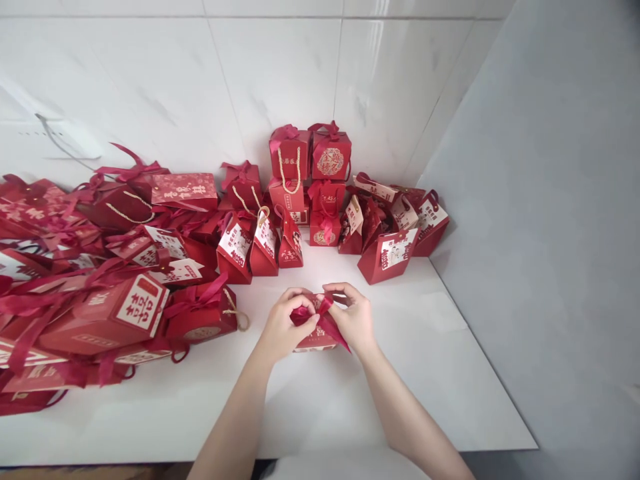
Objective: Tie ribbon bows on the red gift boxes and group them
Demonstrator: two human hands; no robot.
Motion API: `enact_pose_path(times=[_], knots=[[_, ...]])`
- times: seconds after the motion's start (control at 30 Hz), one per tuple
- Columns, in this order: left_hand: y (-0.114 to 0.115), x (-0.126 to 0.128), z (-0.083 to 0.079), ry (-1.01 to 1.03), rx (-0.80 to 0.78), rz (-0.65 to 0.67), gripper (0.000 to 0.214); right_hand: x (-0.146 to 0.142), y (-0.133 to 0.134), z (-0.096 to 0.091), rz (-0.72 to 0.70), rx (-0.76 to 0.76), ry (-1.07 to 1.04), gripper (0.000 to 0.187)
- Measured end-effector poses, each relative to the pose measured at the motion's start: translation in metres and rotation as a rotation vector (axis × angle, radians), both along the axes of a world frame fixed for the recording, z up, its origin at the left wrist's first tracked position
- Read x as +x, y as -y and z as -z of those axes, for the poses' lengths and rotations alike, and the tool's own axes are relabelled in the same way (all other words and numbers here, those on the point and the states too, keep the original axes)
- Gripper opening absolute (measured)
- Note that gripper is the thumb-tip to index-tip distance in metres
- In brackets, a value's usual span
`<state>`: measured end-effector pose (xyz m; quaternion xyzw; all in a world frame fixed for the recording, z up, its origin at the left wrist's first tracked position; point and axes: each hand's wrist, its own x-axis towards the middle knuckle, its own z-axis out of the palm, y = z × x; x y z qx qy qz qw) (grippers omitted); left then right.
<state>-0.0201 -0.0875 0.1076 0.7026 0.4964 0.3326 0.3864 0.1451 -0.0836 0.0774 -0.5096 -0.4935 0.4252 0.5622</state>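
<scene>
Both hands are at work on one red gift box (314, 342), which sits on the white tabletop (425, 407) near its middle, directly in front of the person. A dark red satin ribbon (334, 328) lies across the top of the box; one tail slants down over the printed front toward the right. Left hand (293, 325): thumb and index finger curled together, grip closed on a ribbon loop. Right hand (354, 317): grip pinched on the ribbon beside the knot, fingers bent over the box top; exact fingertip contact partly hidden. Behind the box, well apart from it, a stack of ribboned boxes (331, 160) stands against the tiled wall (280, 80). Wedge-shaped red boxes with white tags flank this stack, one group on its left (265, 253), another on its right (393, 260). Far left, a dense pile of red boxes (90, 327) covers the surface, several tied with bows, one bearing a white double-happiness label (141, 302). A grey panel (540, 200) borders the right side.
</scene>
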Motion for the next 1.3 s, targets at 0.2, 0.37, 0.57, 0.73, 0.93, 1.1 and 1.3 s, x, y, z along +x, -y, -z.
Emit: enact_pose_path(times=[0.2,0.37,0.57,0.73,0.93,1.1,1.3], knots=[[-0.004,-0.001,0.001,-0.033,-0.040,-0.009,0.006,-0.004,-0.010,0.006,0.018,-0.077,-0.128,0.029],[-0.005,-0.002,0.003,-0.096,-0.001,-0.013,0.007,-0.007,-0.013,0.013,0.033,-0.090,-0.231,0.034],[-0.004,-0.001,0.003,-0.114,0.005,-0.023,0.009,-0.012,-0.014,0.015,0.038,-0.149,-0.334,0.036],[-0.004,-0.007,0.002,-0.017,-0.047,0.015,0.011,0.001,-0.014,0.016,-0.141,-0.149,-0.230,0.028],[-0.001,-0.035,-0.007,0.310,-0.163,-0.252,0.034,0.043,-0.002,-0.011,-0.271,-0.008,-0.021,0.056],[0.006,-0.036,-0.009,0.104,-0.167,-0.295,0.038,0.040,0.005,-0.026,-0.183,0.032,0.060,0.035],[0.024,-0.007,0.001,-0.147,-0.249,-0.157,0.039,0.018,0.001,-0.008,-0.051,-0.141,-0.092,0.033]])
